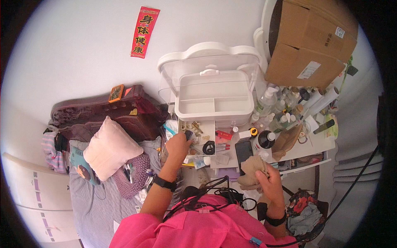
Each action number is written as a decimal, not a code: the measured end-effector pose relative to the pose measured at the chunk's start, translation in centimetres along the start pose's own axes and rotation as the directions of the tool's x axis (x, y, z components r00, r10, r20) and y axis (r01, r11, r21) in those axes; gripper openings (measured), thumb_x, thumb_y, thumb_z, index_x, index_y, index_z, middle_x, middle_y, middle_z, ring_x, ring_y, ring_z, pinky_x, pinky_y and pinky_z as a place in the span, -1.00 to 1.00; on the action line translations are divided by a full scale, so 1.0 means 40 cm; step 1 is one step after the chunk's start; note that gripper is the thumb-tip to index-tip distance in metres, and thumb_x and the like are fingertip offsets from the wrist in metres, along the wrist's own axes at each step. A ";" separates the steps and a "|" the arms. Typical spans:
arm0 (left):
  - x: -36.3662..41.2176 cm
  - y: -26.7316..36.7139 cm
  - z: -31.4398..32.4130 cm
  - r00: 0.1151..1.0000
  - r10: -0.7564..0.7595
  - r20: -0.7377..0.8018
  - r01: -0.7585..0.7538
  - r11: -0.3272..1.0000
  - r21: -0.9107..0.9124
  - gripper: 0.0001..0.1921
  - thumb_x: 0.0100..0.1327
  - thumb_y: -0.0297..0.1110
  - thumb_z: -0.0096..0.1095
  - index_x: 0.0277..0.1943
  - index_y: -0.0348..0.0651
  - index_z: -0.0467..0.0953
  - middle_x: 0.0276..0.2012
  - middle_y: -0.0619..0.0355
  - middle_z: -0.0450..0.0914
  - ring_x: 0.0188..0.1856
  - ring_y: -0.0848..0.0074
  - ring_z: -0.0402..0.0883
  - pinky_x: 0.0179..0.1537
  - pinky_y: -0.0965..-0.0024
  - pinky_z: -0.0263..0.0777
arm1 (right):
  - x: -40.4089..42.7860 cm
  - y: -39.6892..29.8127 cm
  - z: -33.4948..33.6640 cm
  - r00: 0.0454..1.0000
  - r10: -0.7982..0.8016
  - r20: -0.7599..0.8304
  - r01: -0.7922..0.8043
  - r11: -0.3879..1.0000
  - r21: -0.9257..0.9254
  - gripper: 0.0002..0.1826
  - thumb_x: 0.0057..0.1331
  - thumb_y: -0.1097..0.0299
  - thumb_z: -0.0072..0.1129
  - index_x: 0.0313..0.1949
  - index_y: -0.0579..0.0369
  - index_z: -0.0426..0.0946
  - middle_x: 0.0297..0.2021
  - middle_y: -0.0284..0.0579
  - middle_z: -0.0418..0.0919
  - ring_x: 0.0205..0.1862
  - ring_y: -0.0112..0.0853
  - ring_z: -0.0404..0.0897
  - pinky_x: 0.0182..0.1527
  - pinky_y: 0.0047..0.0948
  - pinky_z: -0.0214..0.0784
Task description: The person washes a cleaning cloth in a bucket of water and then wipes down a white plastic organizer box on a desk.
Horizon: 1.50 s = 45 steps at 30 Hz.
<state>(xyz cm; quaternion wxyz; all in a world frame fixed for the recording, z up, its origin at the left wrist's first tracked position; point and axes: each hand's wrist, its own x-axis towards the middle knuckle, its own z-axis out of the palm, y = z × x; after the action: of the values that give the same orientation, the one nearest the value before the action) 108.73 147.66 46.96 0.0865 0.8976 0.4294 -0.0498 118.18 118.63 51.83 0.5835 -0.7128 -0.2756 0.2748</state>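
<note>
My right hand (272, 183) grips a crumpled beige cloth (252, 172) above the front of the white dressing table. My left hand (178, 146) is at the left side of a pulled-out white drawer (198, 148), its fingertips by a small dark object (188, 134); whether it holds this is hidden. Inside the drawer lie small metallic pieces (197, 126) and a black coil (208, 147). Above it stands a white cosmetic storage box (214, 116) with its transparent cover raised, showing a divided top tray (198, 106). A dark smartphone (244, 152) lies near the cloth.
Bottles, including a pump bottle (268, 97) and a dark bottle (265, 139), crowd the table's right side. A large cardboard box (310, 43) rises behind them. At left is a bed (93, 214) with a pink cushion (111, 148). Black cables (223, 192) hang before my chest.
</note>
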 end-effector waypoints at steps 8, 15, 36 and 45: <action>0.009 -0.024 0.007 1.000 0.028 -0.008 -0.028 0.999 -0.036 -0.70 -0.07 -0.17 0.20 -0.37 -0.24 0.45 -0.45 -0.04 0.54 -0.39 0.14 0.54 -0.37 0.18 0.39 | -0.006 0.007 -0.005 0.999 0.001 -0.035 0.000 1.000 0.026 -0.74 0.16 0.38 -0.04 -0.22 0.32 0.38 -0.38 -0.06 0.49 -0.35 -0.43 0.45 -0.27 -0.47 0.28; 0.018 -0.062 -0.005 0.995 0.011 -0.095 -0.033 0.971 -0.237 -0.71 -0.06 -0.23 0.18 -0.36 -0.30 0.47 -0.46 -0.10 0.52 -0.38 0.11 0.52 -0.37 0.19 0.37 | -0.007 0.021 -0.008 0.999 -0.007 -0.047 0.007 1.000 -0.001 -0.73 0.15 0.37 -0.03 -0.23 0.32 0.39 -0.39 -0.07 0.49 -0.35 -0.43 0.45 -0.26 -0.46 0.27; 0.034 -0.085 -0.024 0.893 0.230 0.387 0.388 0.041 -0.921 -0.71 0.15 -0.21 0.06 -0.33 -0.34 0.47 -0.66 0.33 0.36 -0.72 0.70 0.24 -0.71 0.62 0.12 | -0.010 0.012 -0.010 0.999 0.020 -0.047 -0.020 1.000 0.005 -0.74 0.14 0.40 -0.03 -0.22 0.32 0.39 -0.39 -0.07 0.49 -0.38 -0.44 0.44 -0.31 -0.48 0.28; 0.026 -0.101 -0.013 0.841 0.410 0.353 0.497 -0.327 -0.804 -0.73 0.19 -0.21 0.04 -0.26 -0.30 0.41 -0.64 0.32 0.38 -0.74 0.79 0.16 -0.73 0.70 0.07 | -0.001 0.024 -0.005 0.998 -0.045 -0.036 0.044 0.998 -0.035 -0.74 0.14 0.41 -0.03 -0.21 0.32 0.39 -0.38 -0.05 0.49 -0.37 -0.42 0.46 -0.29 -0.47 0.29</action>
<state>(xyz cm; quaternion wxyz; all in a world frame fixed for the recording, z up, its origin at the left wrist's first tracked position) 106.24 151.03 46.85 0.8917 0.3541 0.2731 0.0697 118.37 118.30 50.93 0.5819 -0.7214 -0.2854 0.2440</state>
